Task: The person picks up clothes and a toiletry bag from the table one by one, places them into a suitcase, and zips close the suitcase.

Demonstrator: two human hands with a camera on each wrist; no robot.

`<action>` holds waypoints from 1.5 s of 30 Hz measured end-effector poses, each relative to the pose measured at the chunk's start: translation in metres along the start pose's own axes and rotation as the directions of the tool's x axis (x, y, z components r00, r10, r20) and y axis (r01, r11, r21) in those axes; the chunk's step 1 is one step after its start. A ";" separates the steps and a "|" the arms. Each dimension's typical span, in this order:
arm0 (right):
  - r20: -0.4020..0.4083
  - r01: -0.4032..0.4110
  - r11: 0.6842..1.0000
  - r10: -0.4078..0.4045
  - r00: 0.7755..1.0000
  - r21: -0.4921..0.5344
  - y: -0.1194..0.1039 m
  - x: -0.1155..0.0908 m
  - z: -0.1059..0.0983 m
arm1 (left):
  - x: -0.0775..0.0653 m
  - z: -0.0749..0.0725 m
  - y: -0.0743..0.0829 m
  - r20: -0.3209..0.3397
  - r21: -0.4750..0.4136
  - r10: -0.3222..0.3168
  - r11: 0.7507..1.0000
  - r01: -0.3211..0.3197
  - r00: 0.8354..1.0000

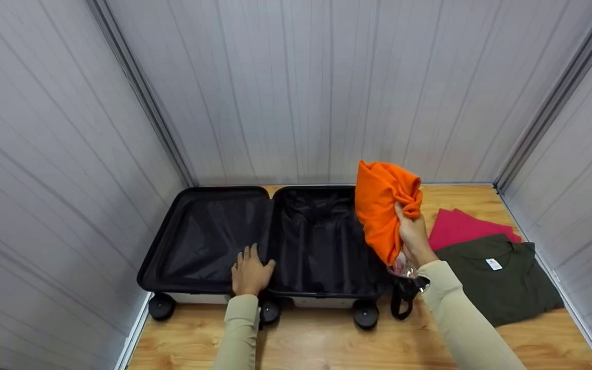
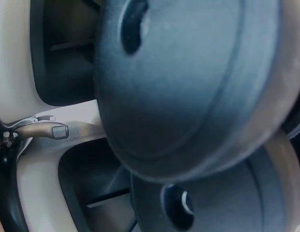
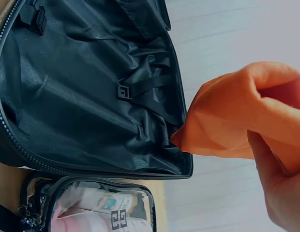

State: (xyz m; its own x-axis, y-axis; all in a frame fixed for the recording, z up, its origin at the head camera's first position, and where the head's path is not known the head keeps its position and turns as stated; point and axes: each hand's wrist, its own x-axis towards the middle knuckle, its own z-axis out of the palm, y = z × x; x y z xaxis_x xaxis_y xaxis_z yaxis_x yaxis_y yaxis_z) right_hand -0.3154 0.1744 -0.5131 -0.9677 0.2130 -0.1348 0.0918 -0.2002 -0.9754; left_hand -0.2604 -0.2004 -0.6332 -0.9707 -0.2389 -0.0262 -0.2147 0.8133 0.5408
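Observation:
A folded orange garment (image 1: 383, 205) hangs over the right edge of an open suitcase (image 1: 321, 252), gripped at its right side by my right hand (image 1: 414, 234). In the right wrist view the thumb lies along the orange cloth (image 3: 222, 116), beside the black-lined suitcase half (image 3: 87, 96). My left hand (image 1: 251, 270), fingers spread, rests at the near inner edge of the left suitcase half (image 1: 201, 241). Black suitcase wheels (image 2: 188, 87) fill the left wrist view, where that hand is almost wholly out of frame.
A clear zip pouch (image 3: 101, 205) with bottles inside lies against the suitcase's right side, partly hidden by my right arm in the head view. Farther right, a dark green shirt (image 1: 501, 280) overlaps pink-red cloth (image 1: 470, 226) on the wooden floor. Panel walls (image 1: 327, 92) enclose the space.

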 end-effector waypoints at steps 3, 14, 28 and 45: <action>-0.005 0.012 1.000 -0.012 1.000 0.024 0.004 0.001 0.001 | 0.000 0.000 0.000 -0.001 0.002 0.002 1.000 -0.002 1.000; -0.006 0.001 1.000 -0.001 1.000 -0.021 0.018 0.004 0.003 | 0.001 0.001 -0.002 0.005 0.007 -0.003 1.000 0.003 1.000; -0.076 0.036 0.933 -0.068 0.995 -0.359 0.042 0.009 0.000 | 0.000 0.000 0.000 0.002 -0.016 -0.008 1.000 0.008 1.000; -0.069 0.110 0.951 -0.136 0.988 -0.288 0.067 0.012 0.011 | 0.000 -0.001 -0.001 0.005 -0.005 -0.007 1.000 0.007 1.000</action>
State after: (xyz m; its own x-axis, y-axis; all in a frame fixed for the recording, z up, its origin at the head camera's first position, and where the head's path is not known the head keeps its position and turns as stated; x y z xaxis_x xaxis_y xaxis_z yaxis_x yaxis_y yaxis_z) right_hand -0.3236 0.1528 -0.5777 -0.9528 0.3034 -0.0130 0.0482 0.1090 -0.9929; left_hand -0.2604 -0.2018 -0.6327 -0.9697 -0.2420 -0.0342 -0.2211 0.8091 0.5445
